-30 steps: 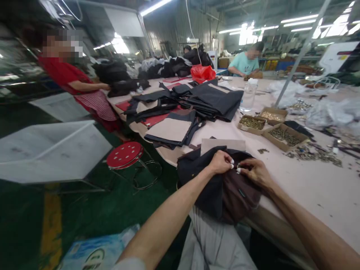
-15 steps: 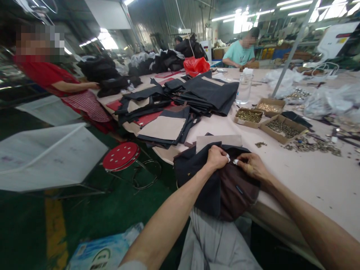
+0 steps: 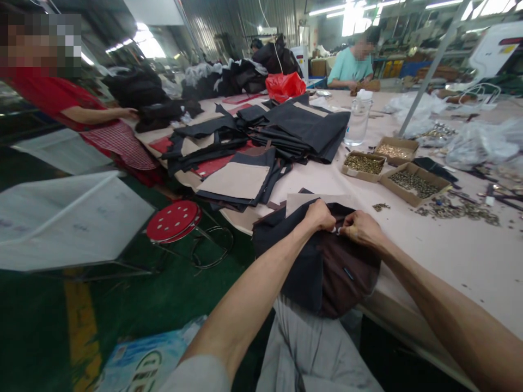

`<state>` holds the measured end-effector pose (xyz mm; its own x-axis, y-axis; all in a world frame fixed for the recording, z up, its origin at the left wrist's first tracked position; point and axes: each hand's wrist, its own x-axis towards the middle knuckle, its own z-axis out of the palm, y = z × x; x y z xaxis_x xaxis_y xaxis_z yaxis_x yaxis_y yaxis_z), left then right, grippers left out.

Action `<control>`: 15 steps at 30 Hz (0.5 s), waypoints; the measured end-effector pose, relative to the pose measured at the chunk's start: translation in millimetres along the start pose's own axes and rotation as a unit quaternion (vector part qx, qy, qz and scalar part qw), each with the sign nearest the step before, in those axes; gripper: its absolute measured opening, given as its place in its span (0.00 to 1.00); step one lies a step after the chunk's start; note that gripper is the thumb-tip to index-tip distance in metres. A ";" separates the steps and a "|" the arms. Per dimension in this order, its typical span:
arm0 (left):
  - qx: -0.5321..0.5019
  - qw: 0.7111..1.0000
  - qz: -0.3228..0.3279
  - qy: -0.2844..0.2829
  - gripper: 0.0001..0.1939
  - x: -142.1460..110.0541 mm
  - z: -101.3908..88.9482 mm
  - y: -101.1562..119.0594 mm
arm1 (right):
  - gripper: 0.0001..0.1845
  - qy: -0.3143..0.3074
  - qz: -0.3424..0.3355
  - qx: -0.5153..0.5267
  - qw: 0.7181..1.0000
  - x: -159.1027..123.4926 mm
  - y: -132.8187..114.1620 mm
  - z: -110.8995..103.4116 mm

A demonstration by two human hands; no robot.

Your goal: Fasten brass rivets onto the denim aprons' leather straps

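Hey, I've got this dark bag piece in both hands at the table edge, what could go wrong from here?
The dark bag piece hangs over the edge of the table, so it might slide toward your lap if your grip loosens.
Your left hand and right hand pinch it close together, so one could get in the other's way.
The loose metal bits beyond your right hand could perhaps be knocked about.

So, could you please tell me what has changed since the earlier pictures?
The left hand and right hand have drawn closer together, fingertips now nearly meeting. Both still hold the dark fabric piece; the cardboard boxes and bottle stayed put.
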<state>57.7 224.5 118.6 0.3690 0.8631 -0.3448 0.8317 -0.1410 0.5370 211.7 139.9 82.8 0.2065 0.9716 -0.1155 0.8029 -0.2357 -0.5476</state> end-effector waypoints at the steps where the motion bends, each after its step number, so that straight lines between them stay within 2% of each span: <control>1: 0.004 1.000 0.005 -0.008 0.11 -0.4 -1.4 -0.6 | 0.08 -0.004 -0.005 0.000 1.000 0.7 -0.5 0.4; 7: 0.013 0.999 0.007 -0.029 0.05 -5.1 -3.4 -4.7 | 0.07 0.018 -0.033 0.016 0.999 -9.6 -2.3 6.5; 9: 0.014 1.000 0.010 -0.023 0.04 -6.5 -4.5 -5.6 | 0.07 0.023 -0.068 0.051 0.996 -17.9 1.7 2.8; 12: 0.003 1.000 0.023 -0.013 0.04 -6.4 -6.2 -9.2 | 0.14 0.006 -0.120 0.150 0.981 -24.6 25.5 -14.8; 13: -0.002 1.000 0.027 -0.010 0.04 -5.8 -6.3 -10.9 | 0.16 0.011 -0.119 0.180 0.976 -23.6 38.6 -23.5; 15: -0.014 0.999 0.033 -0.004 0.05 -4.3 -5.7 -13.9 | 0.20 0.064 -0.076 0.191 0.977 -16.3 69.2 -42.6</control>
<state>42.2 225.5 116.9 0.4266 0.8482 -0.3140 0.7936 -0.1845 0.5798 287.7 106.9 82.1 0.1890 0.9785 0.0825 0.5672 -0.0402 -0.8226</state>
